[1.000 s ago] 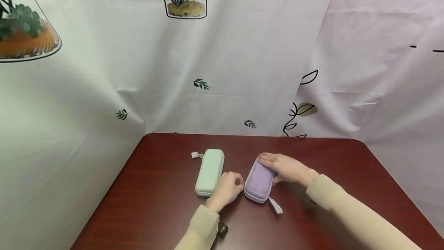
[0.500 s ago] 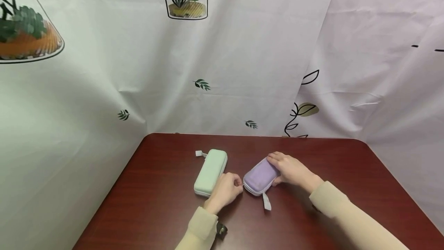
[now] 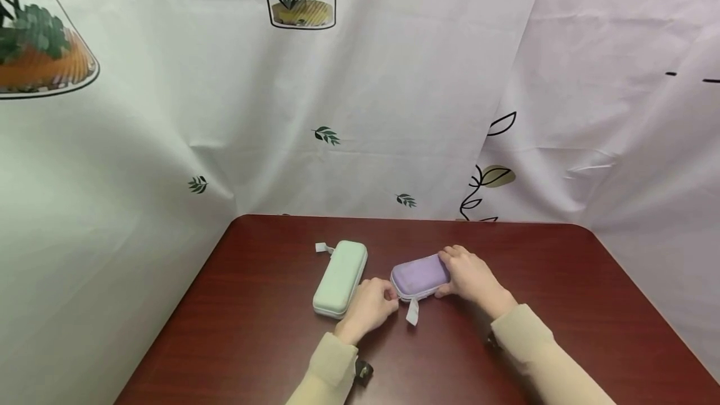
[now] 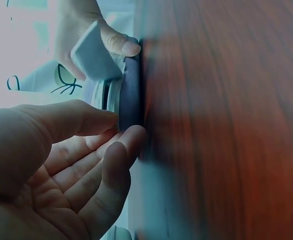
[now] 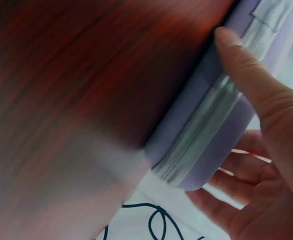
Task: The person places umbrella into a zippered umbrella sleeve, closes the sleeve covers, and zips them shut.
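A purple zip case (image 3: 419, 275) lies on the table between my two hands, its long side now nearly crosswise. My right hand (image 3: 467, 274) grips its right end, thumb (image 5: 251, 75) on the zipped side and fingers over the far side. At the left front corner, my left hand (image 3: 371, 305) pinches the zipper edge between thumb (image 4: 86, 120) and fingers; the zipper pull itself is hidden. A dark slit shows between the zipper tapes in the left wrist view. The case's grey-white strap (image 3: 413, 312) sticks out toward me.
A mint green zip case (image 3: 340, 279) with a small white strap (image 3: 322, 247) lies just left of my left hand. The dark red wooden table (image 3: 242, 330) meets a white printed curtain (image 3: 394, 111) at its back and sides.
My right hand has turned the purple case from nearly lengthwise to nearly crosswise, swinging its strap to the left. My left hand stays at its front left corner.
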Tool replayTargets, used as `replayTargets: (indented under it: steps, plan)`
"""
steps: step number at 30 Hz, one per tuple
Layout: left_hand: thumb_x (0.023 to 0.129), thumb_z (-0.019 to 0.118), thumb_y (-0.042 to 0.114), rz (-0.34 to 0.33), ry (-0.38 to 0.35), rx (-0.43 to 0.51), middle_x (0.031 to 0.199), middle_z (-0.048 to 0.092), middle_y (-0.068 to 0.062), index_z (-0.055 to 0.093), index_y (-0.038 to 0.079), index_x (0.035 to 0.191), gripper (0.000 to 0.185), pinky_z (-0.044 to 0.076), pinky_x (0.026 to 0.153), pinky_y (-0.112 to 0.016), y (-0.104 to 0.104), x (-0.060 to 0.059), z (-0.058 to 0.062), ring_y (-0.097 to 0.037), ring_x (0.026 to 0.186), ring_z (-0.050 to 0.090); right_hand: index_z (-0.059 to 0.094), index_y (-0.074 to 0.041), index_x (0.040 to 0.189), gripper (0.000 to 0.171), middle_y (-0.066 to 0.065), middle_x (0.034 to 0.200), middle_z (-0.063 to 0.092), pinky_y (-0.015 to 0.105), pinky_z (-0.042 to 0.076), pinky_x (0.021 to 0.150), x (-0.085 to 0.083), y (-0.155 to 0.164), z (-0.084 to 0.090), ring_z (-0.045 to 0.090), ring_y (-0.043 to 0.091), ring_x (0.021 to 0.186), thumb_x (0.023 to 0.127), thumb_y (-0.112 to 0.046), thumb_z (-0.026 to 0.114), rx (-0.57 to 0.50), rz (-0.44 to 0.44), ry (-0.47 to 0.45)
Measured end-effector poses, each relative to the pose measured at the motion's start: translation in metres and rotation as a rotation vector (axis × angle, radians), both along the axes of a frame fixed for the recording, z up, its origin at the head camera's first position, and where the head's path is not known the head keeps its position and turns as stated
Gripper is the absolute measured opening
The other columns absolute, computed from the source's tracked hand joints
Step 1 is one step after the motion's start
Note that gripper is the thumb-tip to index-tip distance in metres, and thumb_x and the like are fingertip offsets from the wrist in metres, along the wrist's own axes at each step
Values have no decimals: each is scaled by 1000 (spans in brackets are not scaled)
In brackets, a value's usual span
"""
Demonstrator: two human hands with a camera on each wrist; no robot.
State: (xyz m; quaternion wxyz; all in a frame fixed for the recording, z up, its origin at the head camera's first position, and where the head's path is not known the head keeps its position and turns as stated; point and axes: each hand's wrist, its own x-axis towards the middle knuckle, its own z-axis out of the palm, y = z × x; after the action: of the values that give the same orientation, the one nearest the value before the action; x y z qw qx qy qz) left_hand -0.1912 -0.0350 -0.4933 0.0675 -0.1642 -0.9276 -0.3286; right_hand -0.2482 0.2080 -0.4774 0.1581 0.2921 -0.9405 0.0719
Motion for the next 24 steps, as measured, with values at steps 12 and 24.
replayTargets:
  steps: [12, 24]
  plan:
    - [75, 72, 8, -12, 19, 13, 58, 50, 15, 65, 19, 68, 15, 39, 52, -23, 7, -4, 0, -5, 55, 47, 65, 1, 97, 71, 12, 92, 61, 52, 49, 73, 9, -14, -3, 56, 35, 95, 47, -40, 95, -62, -171, -11]
    - [76, 73, 9, 9, 26, 4, 59, 52, 13, 67, 19, 68, 14, 40, 53, -24, 14, -11, -1, -6, 55, 48, 61, 3, 85, 71, 12, 74, 55, 48, 46, 65, 23, -30, 5, 53, 33, 79, 46, -46, 94, 32, -297, 13]
